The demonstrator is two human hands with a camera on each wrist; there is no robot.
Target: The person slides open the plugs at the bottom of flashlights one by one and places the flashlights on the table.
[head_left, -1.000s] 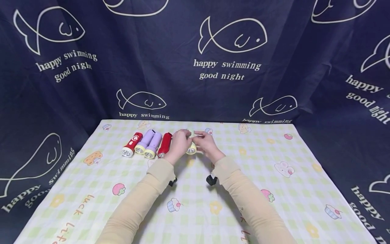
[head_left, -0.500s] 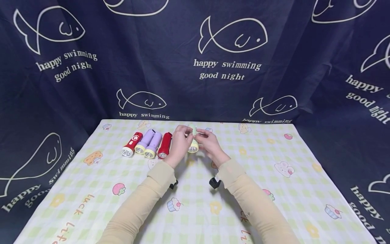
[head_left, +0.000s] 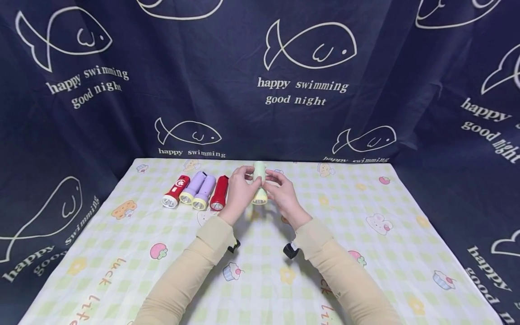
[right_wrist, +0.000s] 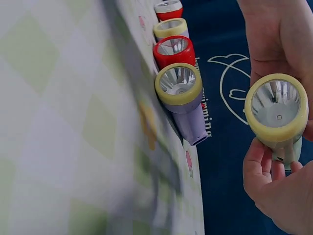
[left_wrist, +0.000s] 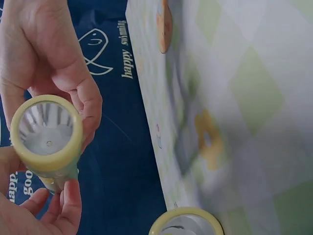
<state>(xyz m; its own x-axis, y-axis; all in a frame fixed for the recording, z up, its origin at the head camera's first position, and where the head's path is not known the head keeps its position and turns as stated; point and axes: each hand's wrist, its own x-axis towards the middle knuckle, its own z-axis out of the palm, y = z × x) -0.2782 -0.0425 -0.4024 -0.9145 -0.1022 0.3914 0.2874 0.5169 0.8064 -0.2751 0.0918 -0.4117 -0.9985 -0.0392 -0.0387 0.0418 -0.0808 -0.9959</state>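
Left hand (head_left: 240, 186) is gripping pale-green torch (head_left: 260, 171), thumb in front; right hand (head_left: 283, 192) is pinching its other side with fingertips. Torch is hanging above the table between both hands; smooth tubular body flaring to a round yellow rim (head_left: 260, 201), shiny ribbed reflector (left_wrist: 46, 122) facing the person. Person is wearing wrinkled beige sleeves (head_left: 187, 275). Left of the hands, torches are lying in a row: red one with white rim (head_left: 175, 192), purple one (head_left: 194, 187), second purple one (head_left: 206, 192), glossy red one (head_left: 220, 193); the right wrist view is also showing a nearest purple torch (right_wrist: 190, 122). Checked, printed tablecloth (head_left: 325, 271) is covering the table; navy fish-print curtain (head_left: 227, 54) is hanging in soft folds behind.
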